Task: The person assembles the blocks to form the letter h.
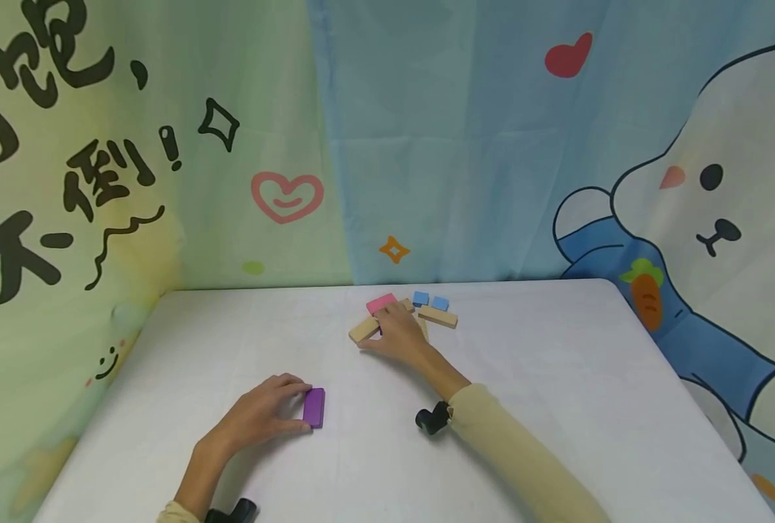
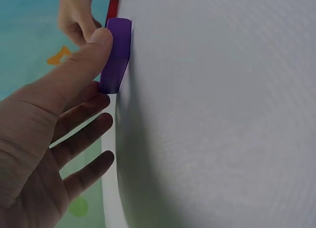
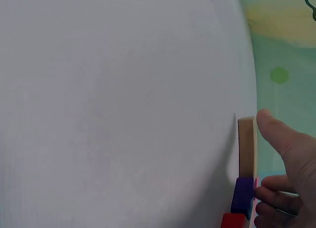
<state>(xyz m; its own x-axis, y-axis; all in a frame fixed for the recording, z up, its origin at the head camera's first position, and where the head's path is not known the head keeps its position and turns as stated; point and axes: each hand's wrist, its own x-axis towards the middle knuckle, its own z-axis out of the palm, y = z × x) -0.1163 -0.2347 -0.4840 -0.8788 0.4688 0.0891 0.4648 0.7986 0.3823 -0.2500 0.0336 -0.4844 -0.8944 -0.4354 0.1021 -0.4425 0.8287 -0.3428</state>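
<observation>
Standing on the white table, a purple rectangular block (image 1: 314, 408) is pinched between the thumb and fingertips of my left hand (image 1: 263, 412). In the left wrist view, the thumb presses the purple block (image 2: 118, 55) while the lower fingers are spread. My right hand (image 1: 400, 335) reaches over a group of blocks at the far side. Its thumb is by the end of a plain wooden block (image 3: 246, 149), and its fingers are beside another purple block (image 3: 242, 196). A red block (image 3: 233, 220) is partly cut off below. The right hand covers part of the group.
Around the right hand lie a pink block (image 1: 380, 302), two small blue blocks (image 1: 420, 298) and another wooden block (image 1: 438, 317). The white table (image 1: 531, 363) ends at a printed cloth backdrop (image 1: 426, 145) just behind the group.
</observation>
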